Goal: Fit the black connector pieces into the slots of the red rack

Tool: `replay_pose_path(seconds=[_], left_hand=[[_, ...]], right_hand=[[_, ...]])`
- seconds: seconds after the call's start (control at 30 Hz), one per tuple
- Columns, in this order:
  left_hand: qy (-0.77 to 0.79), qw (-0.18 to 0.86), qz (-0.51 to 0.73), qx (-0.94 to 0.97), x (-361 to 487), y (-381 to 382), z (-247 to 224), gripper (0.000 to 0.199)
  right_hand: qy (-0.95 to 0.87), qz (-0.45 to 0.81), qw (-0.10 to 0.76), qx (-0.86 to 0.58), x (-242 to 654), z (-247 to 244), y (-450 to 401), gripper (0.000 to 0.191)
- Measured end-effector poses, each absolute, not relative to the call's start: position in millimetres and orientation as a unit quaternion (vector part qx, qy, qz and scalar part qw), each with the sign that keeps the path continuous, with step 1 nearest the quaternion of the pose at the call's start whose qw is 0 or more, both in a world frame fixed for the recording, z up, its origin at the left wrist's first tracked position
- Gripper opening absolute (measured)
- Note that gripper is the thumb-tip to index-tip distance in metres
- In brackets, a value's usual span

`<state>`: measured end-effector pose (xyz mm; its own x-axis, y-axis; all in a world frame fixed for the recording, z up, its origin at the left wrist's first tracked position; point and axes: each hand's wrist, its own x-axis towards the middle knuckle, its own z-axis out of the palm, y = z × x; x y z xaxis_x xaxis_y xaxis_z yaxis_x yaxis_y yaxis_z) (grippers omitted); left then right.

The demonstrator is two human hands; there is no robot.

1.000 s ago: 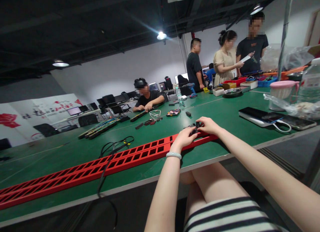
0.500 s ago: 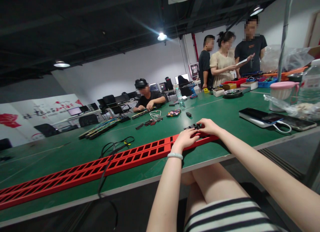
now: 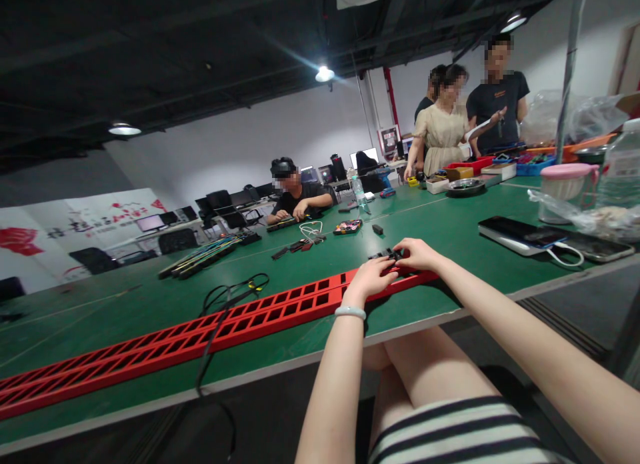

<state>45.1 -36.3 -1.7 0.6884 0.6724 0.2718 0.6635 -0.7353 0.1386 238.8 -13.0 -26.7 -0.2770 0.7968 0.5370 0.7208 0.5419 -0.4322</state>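
A long red slotted rail (image 3: 280, 304) lies along the front of the green table (image 3: 320, 341). At its right end, small black parts (image 3: 381, 255) show between my hands, largely hidden by the fingers. My left hand (image 3: 371, 279), with a pale bracelet on the wrist, rests over the rail, its fingers together and bent down against the black parts. From the right, my right hand (image 3: 419, 256) curls its thumb and fingers onto the same parts. The exact kind of these parts cannot be made out.
A black cable (image 3: 220, 324) crosses the rail and hangs over the table edge. Beyond lie black pieces (image 3: 300, 244), a patterned pouch (image 3: 348, 227) and bundled strips (image 3: 203, 256). Phones (image 3: 530, 236) with a white cable lie to the right. A co-worker (image 3: 301, 197) sits opposite; others stand behind.
My hands stay almost in place at the black parts. In the background, one standing person has shifted right behind another, whose arm is now lowered toward the table. The seated co-worker's hands moved slightly.
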Motion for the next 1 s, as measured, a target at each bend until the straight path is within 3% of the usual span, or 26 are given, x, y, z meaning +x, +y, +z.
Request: replay_pose_path(seconds=[1.0], left_hand=[[0.367, 0.039, 0.153, 0.917, 44.3, -35.3, -2.0, 0.045]], right_hand=[[-0.81, 0.136, 0.332, -0.464, 244.6, -27.1, -11.0, 0.035]])
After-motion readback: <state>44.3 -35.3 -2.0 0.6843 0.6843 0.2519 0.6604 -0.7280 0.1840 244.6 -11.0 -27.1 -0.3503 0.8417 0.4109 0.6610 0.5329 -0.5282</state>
